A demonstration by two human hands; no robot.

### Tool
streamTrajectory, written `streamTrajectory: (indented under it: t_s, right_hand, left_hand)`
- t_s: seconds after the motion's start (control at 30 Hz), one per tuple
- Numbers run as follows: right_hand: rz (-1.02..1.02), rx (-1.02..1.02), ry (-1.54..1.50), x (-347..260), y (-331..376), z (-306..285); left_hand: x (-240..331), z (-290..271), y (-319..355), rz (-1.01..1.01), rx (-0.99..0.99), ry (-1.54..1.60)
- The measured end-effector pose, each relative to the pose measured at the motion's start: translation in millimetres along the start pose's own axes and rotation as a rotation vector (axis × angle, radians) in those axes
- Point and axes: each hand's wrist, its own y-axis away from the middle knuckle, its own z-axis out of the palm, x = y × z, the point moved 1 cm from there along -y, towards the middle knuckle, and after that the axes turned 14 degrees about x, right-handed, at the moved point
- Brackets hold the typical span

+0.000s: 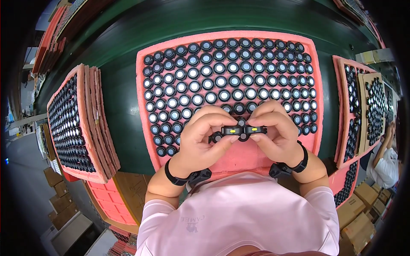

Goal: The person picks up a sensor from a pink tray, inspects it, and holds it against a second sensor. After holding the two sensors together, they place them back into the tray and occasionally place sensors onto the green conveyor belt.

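Observation:
A pink foam tray (239,161) lies in front of me, filled with rows of small black round parts with shiny pale discs on top. Above its near side, my left hand (204,138) pinches one black round part (231,130), turned on edge so a yellow mark shows on its side. My right hand (275,134) pinches another such part (256,129), also edge-on with a yellow mark. The two held parts sit side by side, almost touching. Behind my hands, some parts of the tray are hidden. Black straps circle both my wrists.
The tray rests on a dark green table (121,106). To the left stands a stack of pink foam trays (97,128) topped with similar parts; more filled trays (341,111) stand at the right. Cardboard boxes (358,230) and another person (384,164) are beyond on the right.

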Motion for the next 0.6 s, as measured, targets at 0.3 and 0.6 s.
streamTrajectory:
  t_s: [0.3,0.6]
  right_hand:
    - [0.069,0.121,-0.131,4.2,7.4,7.6]
    - [-0.031,0.009,-0.02,7.0,4.5,1.9]
  left_hand:
    - [-2.7,-0.2,2.9,0.183,0.013,-0.129]
    - [0.2,-0.4,-3.9,0.304,-0.029,-0.211]
